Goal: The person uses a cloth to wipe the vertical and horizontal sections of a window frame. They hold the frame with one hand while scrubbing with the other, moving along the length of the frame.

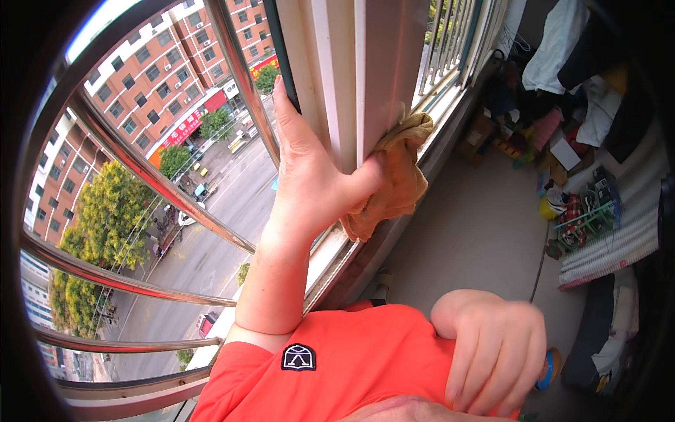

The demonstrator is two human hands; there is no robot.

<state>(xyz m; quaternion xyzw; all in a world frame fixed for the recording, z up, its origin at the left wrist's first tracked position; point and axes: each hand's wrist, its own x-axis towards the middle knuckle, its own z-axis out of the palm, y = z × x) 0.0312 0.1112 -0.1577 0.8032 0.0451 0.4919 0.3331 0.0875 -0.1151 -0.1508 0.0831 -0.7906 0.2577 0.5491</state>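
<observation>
My left hand (321, 174) reaches up around the edge of a pale window sash (345, 84). One finger stretches up along the street side, while the thumb presses a tan-yellow cloth (398, 184) against the room side. The cloth is bunched and hangs over the window's lower track; my other left fingers are hidden. In front of my red shirt (364, 364), my right hand (490, 348) hangs with bent fingers pointing down, slightly blurred. Its palm is hidden, and nothing shows in it. A blue band (549, 369) shows beside it.
Curved metal window bars (169, 195) enclose the outer side, high above a street. The sill track (329, 264) runs along the opening. Inside lies a grey floor (469, 227), with piled clothes, boxes and a green basket (588, 224) at the right.
</observation>
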